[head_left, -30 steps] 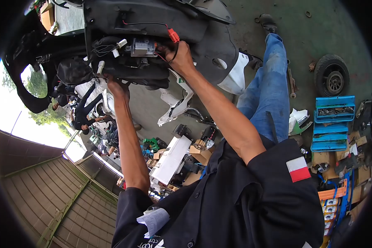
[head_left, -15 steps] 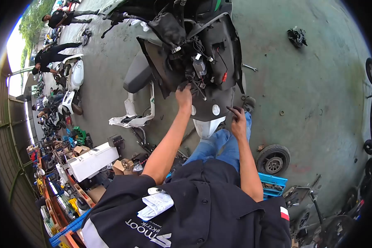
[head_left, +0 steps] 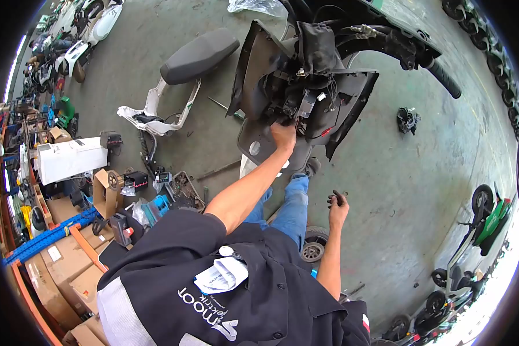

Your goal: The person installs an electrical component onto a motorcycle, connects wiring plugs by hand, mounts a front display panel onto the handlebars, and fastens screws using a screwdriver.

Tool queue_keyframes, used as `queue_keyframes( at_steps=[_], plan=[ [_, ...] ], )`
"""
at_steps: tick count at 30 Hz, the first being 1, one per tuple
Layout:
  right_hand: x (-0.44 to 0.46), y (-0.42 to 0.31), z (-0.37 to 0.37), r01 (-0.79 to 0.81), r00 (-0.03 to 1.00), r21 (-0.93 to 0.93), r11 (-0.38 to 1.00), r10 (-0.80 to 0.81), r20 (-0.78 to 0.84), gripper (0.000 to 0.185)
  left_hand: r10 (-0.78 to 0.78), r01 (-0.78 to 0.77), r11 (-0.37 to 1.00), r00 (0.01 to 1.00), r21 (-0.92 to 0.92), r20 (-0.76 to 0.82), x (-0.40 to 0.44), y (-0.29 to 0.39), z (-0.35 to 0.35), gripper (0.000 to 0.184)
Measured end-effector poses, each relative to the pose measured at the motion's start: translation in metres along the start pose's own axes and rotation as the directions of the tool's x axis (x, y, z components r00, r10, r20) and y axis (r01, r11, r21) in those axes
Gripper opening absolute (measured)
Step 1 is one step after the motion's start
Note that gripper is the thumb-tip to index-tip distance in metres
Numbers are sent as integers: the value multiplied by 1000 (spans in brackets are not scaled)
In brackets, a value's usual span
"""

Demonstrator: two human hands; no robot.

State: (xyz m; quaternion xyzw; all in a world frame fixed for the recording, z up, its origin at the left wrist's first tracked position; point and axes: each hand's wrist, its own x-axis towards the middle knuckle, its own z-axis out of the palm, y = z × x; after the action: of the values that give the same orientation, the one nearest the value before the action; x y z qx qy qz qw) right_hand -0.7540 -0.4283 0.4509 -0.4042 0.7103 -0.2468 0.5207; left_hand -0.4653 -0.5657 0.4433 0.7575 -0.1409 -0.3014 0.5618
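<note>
Since the earlier view, the bare right hand (head_left: pixel 338 206) has drawn back from beside the scooter to hang over the green-grey floor (head_left: pixel 386 230), well apart from any part of the machine. Its grip is slack and unclosed, the dark-smudged fingers parted and slightly bent. By contrast, the bare left hand (head_left: pixel 284 137) stays at the lower edge of the opened black plastic scooter body (head_left: pixel 354 109). Its fingertips are hidden among dark parts and wires, so I cannot tell whether that grip is closed on anything.

Just beyond this hand, inside the scooter body, sits a silvery rectangular box (head_left: pixel 307 105), with a small white plastic connector (head_left: pixel 321 97) near it. To the right, a bright red connector (head_left: pixel 327 132) lies against the black plastic. A dark grey scooter saddle (head_left: pixel 199 55) stands left of the body, touching a white plastic frame panel (head_left: pixel 153 104). Near the blue jeans (head_left: pixel 293 207) lies a black-tyred wheel (head_left: pixel 313 251), partly covered.
</note>
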Motion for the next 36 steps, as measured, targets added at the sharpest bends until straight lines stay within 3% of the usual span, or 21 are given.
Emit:
queue_keyframes(
  at_steps=[3, 4, 5, 7, 11, 12, 13, 15, 18, 26, 29, 31, 32, 33, 35, 36],
  plan=[
    [0, -23, 17, 11, 996, -19, 1000, -9, 87, 27, -20, 15, 993, 999, -113, -44, -8, 5, 4, 21],
    [0, -33, 25, 30, 994, -38, 999, -26, 103, 27, 28, -55, 961, 994, -273, -101, -1, -23, 18, 20],
    [-2, -39, 30, 42, 989, -50, 998, -35, 144, 26, 19, -55, 956, 992, -288, -124, 1, -30, 23, 20],
    [-3, -50, 36, 65, 980, -81, 995, -49, 195, 26, 61, -86, 993, 962, -86, -265, -5, -28, 31, 19],
    [0, -60, 40, 106, 959, -177, 979, -54, 279, 25, -209, 117, 964, 888, -239, -409, -19, 3, 46, 20],
    [2, -61, 37, 107, 952, -181, 978, -49, 301, 25, -194, 74, 957, 880, -279, -433, -18, 1, 48, 21],
    [5, -63, 35, 109, 947, -180, 978, -46, 319, 25, -199, 78, 957, 880, -280, -432, -22, -2, 51, 21],
    [13, -70, 28, 126, 946, -209, 970, -54, 319, 26, -381, 282, 919, 814, -275, -439, -29, -1, 57, 17],
    [33, -82, 12, 147, 940, -243, 959, -59, 335, 26, -412, 218, 870, 814, -442, -410, -28, 1, 63, 16],
    [94, -102, -29, 176, 908, -279, 944, -46, 417, 27, -435, 179, 805, 826, -566, -358, -10, -62, 75, 23],
    [121, -107, -49, 211, 884, -305, 929, -49, 465, 26, -395, 198, 803, 883, -562, -254, -18, -57, 52, 28],
    [136, -117, -64, 202, 869, -340, 919, -8, 495, 26, -229, 185, 936, 966, -298, -118, -23, -49, 37, 27],
    [142, -120, -70, 218, 864, -332, 918, -23, 503, 26, -19, -26, 978, 976, -205, -217, -34, -44, 38, 24],
    [145, -123, -78, 223, 858, -333, 916, -22, 513, 26, -20, -27, 979, 973, -203, -229, -38, -50, 36, 24],
    [154, -132, -90, 234, 862, -365, 901, -18, 507, 26, 33, -26, 999, 988, 47, -152, -37, -66, 32, 18],
    [158, -131, -97, 231, 863, -358, 905, -20, 505, 26, 32, -26, 999, 987, 39, -157, -39, -58, 30, 18]
  ],
)
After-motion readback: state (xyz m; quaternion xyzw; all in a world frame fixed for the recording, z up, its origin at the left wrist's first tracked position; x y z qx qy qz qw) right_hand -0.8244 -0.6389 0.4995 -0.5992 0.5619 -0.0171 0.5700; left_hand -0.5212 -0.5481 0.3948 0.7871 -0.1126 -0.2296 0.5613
